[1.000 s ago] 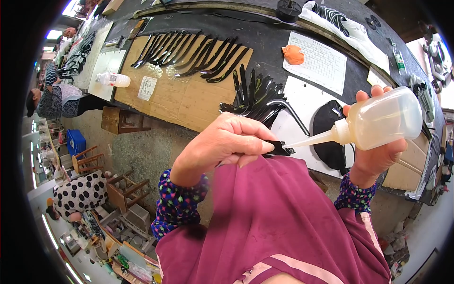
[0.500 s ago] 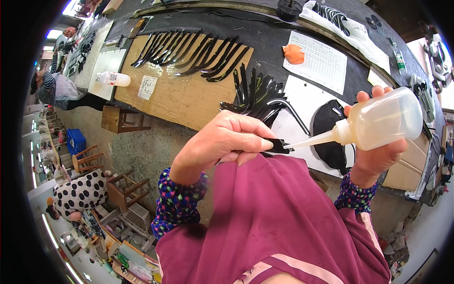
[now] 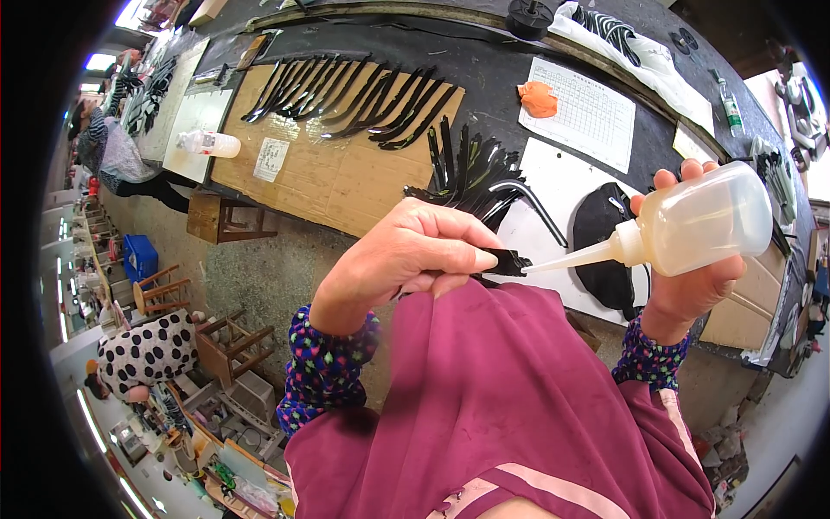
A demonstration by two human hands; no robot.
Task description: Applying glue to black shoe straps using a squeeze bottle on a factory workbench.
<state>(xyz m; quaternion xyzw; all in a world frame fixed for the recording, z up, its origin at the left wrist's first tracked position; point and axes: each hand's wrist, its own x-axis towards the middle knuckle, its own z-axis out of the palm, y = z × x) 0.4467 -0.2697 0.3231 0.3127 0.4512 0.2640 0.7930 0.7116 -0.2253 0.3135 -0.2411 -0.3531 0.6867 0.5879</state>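
My left hand point(image 3: 415, 255) pinches a short black glossy strip point(image 3: 510, 263) between thumb and fingertips, in front of my body. A translucent squeeze bottle point(image 3: 707, 221) with a long tapered nozzle point(image 3: 575, 257) is gripped in my right hand point(image 3: 692, 290). The bottle lies tilted almost level, its nozzle tip at the strip's free right end; touching or just short of it, I cannot tell. Beyond my left hand lies a heap of black strips point(image 3: 475, 169), with a longer bent strip point(image 3: 529, 206) on the white board beside it.
Black strips lie in a row on a cardboard sheet point(image 3: 303, 186). A black cap-like cloth item point(image 3: 603, 251) rests on the white board point(image 3: 540, 169). Farther off are a printed sheet point(image 3: 596, 121), an orange crumpled piece point(image 3: 538, 99) and a plastic bottle point(image 3: 207, 144). A co-worker point(image 3: 121, 156) stands far left.
The nozzle tip has shifted slightly at the end of the black strip, and more of the strip shows past my left fingertips. The co-worker at far left has moved a little.
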